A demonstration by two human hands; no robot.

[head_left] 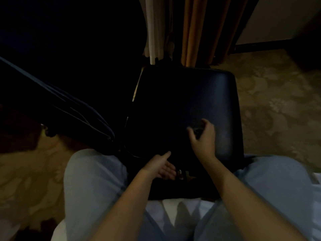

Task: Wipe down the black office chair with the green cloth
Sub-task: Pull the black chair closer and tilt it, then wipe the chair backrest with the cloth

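Dim room, seen from above. The black office chair (pixel 182 105) stands straight ahead of a seated person, between the knees, its padded panel running lengthwise away from them. The right hand (pixel 203 138) is further forward. It rests on the panel's near half, fingers curled round a small dark wad, probably the cloth (pixel 198 130) — colour lost in the gloom. The left hand (pixel 163 166) sits at the chair's near edge — fingers loose, thumb out, apparently holding nothing.
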